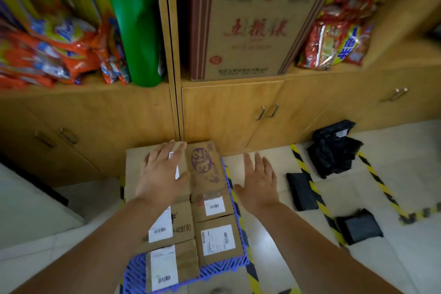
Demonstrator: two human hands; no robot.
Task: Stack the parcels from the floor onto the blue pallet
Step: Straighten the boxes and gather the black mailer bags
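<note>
Your left hand [162, 172] lies flat, fingers straight, on the top cardboard parcel [152, 169], its long axis running away from you toward the wooden cabinet [226, 114]. Brown labelled cartons cover the blue pallet [214, 267], whose lattice edge shows at the near and right sides. Your right hand [259, 184] hovers open-fingered over bare tile [262, 227] beside it. Black poly-bag parcels [333, 148] lie on the floor among yellow-black tape [317, 196], well right.

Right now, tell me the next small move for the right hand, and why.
Probably reach the right hand toward the nearest black parcel on the floor and grasp it. That hand is open and holds nothing, the left hand lies flat on the cardboard boxes on the blue pallet, and black parcels remain on the floor.
</note>
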